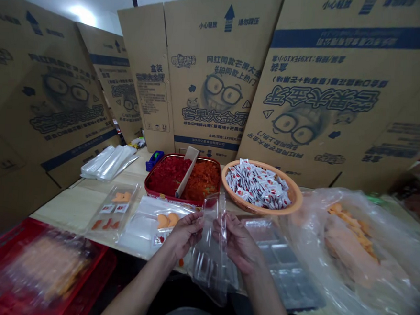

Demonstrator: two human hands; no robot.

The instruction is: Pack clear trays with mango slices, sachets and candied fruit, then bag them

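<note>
My left hand [186, 233] and my right hand [236, 242] both pinch the edges of a clear plastic blister tray [209, 268], which stands tilted with its lower part hanging over the table edge. Just left of my left hand lies an open tray with orange pieces and sachets [158, 226]. A similar tray [115, 208] sits further left. Under my right hand is a stack of clear trays [282, 261]. Behind my hands stands a red tin [183, 178] of red and orange diced food, beside an orange basket of small sachets [258, 185].
A large clear bag of orange pieces [350, 253] lies at the right. A red crate [40, 265] sits low at the left. Stacked plastic sleeves [109, 162] and a blue item [154, 161] stand on the wooden table [73, 205], backed by tall printed cardboard sheets [208, 80].
</note>
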